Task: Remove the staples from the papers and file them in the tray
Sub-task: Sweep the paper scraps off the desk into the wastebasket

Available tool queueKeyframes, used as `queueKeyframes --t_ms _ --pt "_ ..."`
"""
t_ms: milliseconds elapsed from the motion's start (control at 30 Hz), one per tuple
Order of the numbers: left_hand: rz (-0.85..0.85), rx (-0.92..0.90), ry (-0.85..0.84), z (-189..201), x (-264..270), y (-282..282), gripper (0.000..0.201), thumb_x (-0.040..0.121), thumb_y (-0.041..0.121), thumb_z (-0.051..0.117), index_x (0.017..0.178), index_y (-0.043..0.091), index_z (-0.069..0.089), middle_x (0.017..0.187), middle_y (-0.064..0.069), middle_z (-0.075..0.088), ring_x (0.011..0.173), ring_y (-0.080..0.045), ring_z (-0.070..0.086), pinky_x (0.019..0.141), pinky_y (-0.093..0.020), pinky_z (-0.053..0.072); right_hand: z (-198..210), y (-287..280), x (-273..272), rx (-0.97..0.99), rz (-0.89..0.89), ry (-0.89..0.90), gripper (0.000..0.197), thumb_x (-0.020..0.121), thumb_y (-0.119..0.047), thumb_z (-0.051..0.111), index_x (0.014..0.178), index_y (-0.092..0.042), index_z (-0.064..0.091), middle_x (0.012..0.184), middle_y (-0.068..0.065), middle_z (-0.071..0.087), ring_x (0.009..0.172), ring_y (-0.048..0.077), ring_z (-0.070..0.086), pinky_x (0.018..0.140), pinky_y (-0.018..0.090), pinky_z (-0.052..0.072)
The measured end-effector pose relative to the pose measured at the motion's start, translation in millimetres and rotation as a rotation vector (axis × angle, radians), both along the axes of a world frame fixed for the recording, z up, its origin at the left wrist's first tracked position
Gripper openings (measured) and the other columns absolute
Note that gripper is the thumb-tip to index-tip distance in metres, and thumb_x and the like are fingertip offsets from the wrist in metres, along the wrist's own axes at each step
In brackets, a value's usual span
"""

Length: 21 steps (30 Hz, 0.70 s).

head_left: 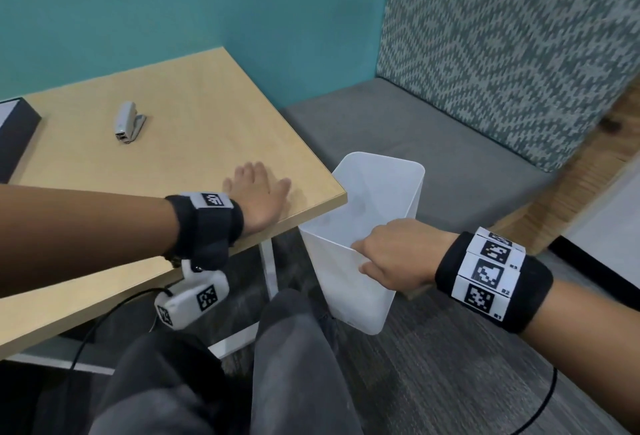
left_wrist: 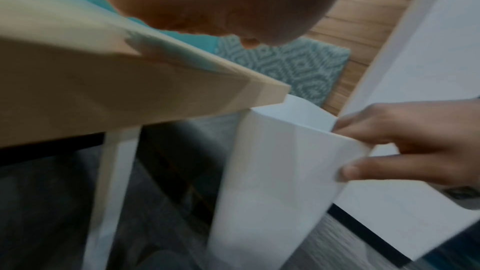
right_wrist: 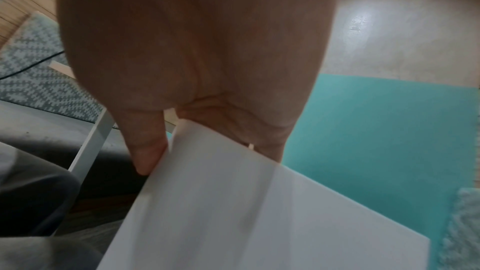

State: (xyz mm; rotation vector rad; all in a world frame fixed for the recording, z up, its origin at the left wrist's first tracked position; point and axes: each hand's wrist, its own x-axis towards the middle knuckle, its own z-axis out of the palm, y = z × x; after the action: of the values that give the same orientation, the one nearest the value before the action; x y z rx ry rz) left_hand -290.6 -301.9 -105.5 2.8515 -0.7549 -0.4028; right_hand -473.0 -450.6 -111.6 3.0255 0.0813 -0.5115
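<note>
Right hand (right_wrist: 197, 65) pinches white bin (right_wrist: 259, 213) wall at rim, thumb (right_wrist: 145, 147) outside; teal wall (right_wrist: 376, 130) behind, blurred.

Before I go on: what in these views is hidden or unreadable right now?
- Staples: none can be made out under the left hand flat on the table, head view; the hand covers that spot.
- White bin contents: translucent walls, blurred in both wrist views.
- Black tray: cut by the head view's left edge.
- Right hand fingers: tips hidden by the bin's rim they grip.
</note>
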Motion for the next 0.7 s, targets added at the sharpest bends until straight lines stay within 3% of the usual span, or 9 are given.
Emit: queueKeyframes --t_ms 200,300,367,433,500,533,600,633,700 --pt "0.003 0.002 -0.016 -9.4 -31.4 -27.1 0.074 0.102 0.052 0.013 0.162 0.009 0.007 0.171 -0.013 -0.002 0.158 -0.024 -0.006 0.124 -0.053 -0.005 -3.2 -0.1 -1.3 0.019 -0.019 0.009 0.032 0.104 -0.037 0.038 0.115 -0.015 0.058 0.101 0.011 0.065 0.081 0.030 0.052 0.070 0.034 0.036" --pt "-0.206 0.003 -0.083 -17.8 -52.3 -44.6 0.081 0.092 0.055 0.002 0.159 0.013 0.022 0.167 -0.018 0.016 0.156 -0.027 0.006 0.122 -0.056 0.006 -3.4 2.2 -1.3 0.003 -0.009 0.009 0.035 0.104 -0.036 0.039 0.122 -0.013 0.058 0.108 0.014 0.067 0.090 0.034 0.061 0.070 0.033 0.036" --pt "-0.356 -0.056 -0.068 -20.2 -73.4 -54.3 0.082 0.091 0.054 0.002 0.160 0.013 0.018 0.168 -0.014 0.014 0.157 -0.024 0.003 0.124 -0.052 0.003 -3.6 2.8 -1.1 -0.038 0.010 0.013 0.037 0.104 -0.034 0.038 0.126 -0.011 0.058 0.117 0.016 0.066 0.102 0.036 0.062 0.073 0.033 0.038" --pt "-0.459 -0.159 0.026 -17.8 -97.9 -59.4 0.073 0.099 0.049 0.009 0.162 0.014 0.010 0.171 -0.008 0.008 0.158 -0.019 -0.001 0.126 -0.044 -0.006 -8.3 3.4 -0.4 -0.109 0.044 0.056 0.042 0.105 -0.028 0.035 0.137 -0.007 0.053 0.140 0.019 0.055 0.124 0.035 0.053 0.093 0.036 0.041" --pt "-0.518 -0.265 0.160 -13.3 -118.2 -56.6 0.063 0.107 0.041 0.017 0.163 0.014 0.008 0.171 -0.003 0.006 0.158 -0.013 0.000 0.126 -0.033 -0.008 -13.4 5.5 -1.0 -0.139 0.038 0.127 0.054 0.106 -0.024 0.032 0.155 -0.005 0.025 0.163 0.020 0.022 0.149 0.033 0.022 0.120 0.040 0.019" --pt "-0.541 -0.296 0.211 -12.2 -126.1 -52.4 0.062 0.108 0.039 0.019 0.163 0.013 0.007 0.171 -0.002 0.006 0.158 -0.011 0.000 0.125 -0.028 -0.006 -15.0 5.0 -2.1 -0.137 -0.003 0.155 0.058 0.106 -0.024 0.033 0.158 -0.005 0.015 0.166 0.019 0.012 0.152 0.032 0.014 0.123 0.041 0.012" --pt "-0.560 -0.328 0.313 -12.0 -136.1 -37.4 0.062 0.108 0.038 0.023 0.163 0.015 0.006 0.171 0.001 0.008 0.157 -0.007 0.005 0.123 -0.021 -0.001 -21.7 0.5 -5.7 -0.044 -0.086 0.141 0.055 0.102 -0.024 0.038 0.152 -0.003 0.029 0.158 0.021 0.033 0.143 0.034 0.034 0.117 0.041 0.030" --pt "-0.553 -0.334 0.376 -14.6 -139.7 -26.0 0.063 0.107 0.040 0.026 0.163 0.018 0.005 0.170 0.004 0.011 0.156 -0.006 0.010 0.121 -0.018 0.004 -26.8 -1.7 -8.6 0.010 -0.092 0.112 0.046 0.099 -0.024 0.041 0.140 -0.004 0.045 0.142 0.021 0.052 0.126 0.035 0.052 0.104 0.039 0.044" --pt "-0.533 -0.340 0.480 -22.3 -142.1 5.2 0.069 0.104 0.046 0.033 0.163 0.027 0.002 0.168 0.009 0.022 0.151 -0.005 0.027 0.119 -0.018 0.017 -43.1 -3.9 -15.8 0.036 -0.086 0.057 0.029 0.097 -0.027 0.045 0.116 -0.010 0.059 0.112 0.015 0.068 0.092 0.034 0.064 0.083 0.037 0.052"
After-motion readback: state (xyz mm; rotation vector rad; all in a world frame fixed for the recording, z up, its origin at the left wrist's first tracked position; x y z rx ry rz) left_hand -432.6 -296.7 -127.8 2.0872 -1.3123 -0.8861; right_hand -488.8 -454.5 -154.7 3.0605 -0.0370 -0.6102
